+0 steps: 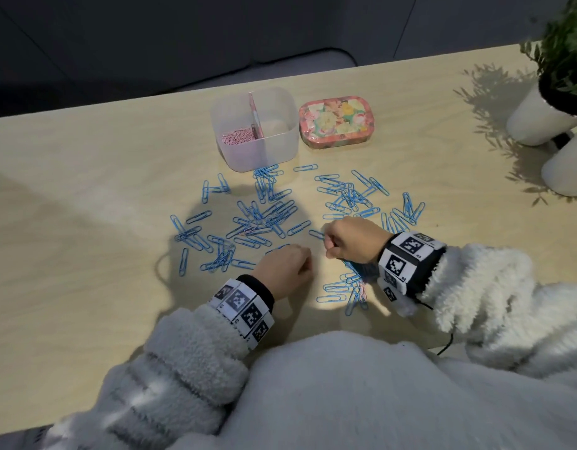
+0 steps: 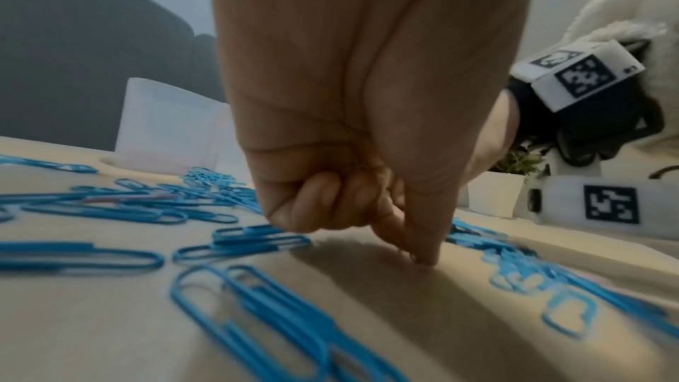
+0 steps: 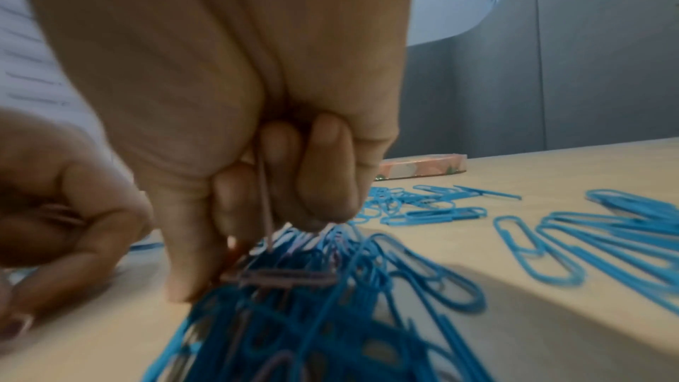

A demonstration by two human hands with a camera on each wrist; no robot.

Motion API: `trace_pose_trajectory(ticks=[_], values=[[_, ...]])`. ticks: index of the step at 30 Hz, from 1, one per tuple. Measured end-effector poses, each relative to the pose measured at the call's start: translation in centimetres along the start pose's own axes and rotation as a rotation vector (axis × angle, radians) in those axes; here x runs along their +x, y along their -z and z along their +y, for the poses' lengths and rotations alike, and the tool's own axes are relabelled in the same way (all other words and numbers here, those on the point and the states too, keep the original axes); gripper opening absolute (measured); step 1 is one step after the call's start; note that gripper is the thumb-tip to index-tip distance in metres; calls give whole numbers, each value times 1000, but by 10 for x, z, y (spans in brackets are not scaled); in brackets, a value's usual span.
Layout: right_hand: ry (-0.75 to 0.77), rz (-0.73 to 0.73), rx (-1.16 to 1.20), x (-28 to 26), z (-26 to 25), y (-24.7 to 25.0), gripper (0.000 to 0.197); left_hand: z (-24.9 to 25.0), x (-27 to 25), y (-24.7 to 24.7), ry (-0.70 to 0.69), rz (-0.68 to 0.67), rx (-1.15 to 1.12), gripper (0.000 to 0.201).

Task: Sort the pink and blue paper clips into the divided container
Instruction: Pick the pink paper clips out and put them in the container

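Note:
A clear divided container (image 1: 282,102) stands at the back of the table, with pink paper clips (image 1: 237,137) heaped in its left compartment. Blue paper clips (image 1: 264,216) lie scattered across the table in front of it. My right hand (image 1: 347,240) is a fist over a blue pile (image 3: 330,315), and its curled fingers (image 3: 327,167) grip a pink clip (image 3: 265,199). Another pink clip (image 3: 279,275) lies on that pile. My left hand (image 1: 285,271) is beside it, fingers curled, thumb and forefinger tips (image 2: 422,260) pressed to the bare table with nothing visible between them.
A floral tin (image 1: 335,121) sits right of the container. Two white plant pots (image 1: 537,121) stand at the far right. One pink clip (image 1: 248,230) shows among the blue ones in the middle. More blue clips (image 1: 339,289) lie near the front edge.

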State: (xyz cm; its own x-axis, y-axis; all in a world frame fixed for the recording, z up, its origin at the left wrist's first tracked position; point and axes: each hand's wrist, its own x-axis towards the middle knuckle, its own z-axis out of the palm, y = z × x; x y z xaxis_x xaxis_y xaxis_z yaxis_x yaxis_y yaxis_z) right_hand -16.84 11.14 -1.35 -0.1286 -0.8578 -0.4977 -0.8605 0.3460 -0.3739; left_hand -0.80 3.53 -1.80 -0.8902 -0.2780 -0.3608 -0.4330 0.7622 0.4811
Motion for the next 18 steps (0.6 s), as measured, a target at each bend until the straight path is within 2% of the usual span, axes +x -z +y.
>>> trace_pose_trajectory(ticks=[3,8,12,14,18], values=[[9,-61,19,3,0,5,11,-5,4,36,77,91,-87,12],[31,-39,23,5,1,-1,10,-24,36,125,166,438,-84,10],[64,-30,38,7,1,3,15,-44,73,157,263,518,-64,20],[91,34,108,11,-3,17,15,-51,86,158,309,556,-54,22],[112,263,270,27,-19,65,16,-64,98,154,324,590,-26,26]])
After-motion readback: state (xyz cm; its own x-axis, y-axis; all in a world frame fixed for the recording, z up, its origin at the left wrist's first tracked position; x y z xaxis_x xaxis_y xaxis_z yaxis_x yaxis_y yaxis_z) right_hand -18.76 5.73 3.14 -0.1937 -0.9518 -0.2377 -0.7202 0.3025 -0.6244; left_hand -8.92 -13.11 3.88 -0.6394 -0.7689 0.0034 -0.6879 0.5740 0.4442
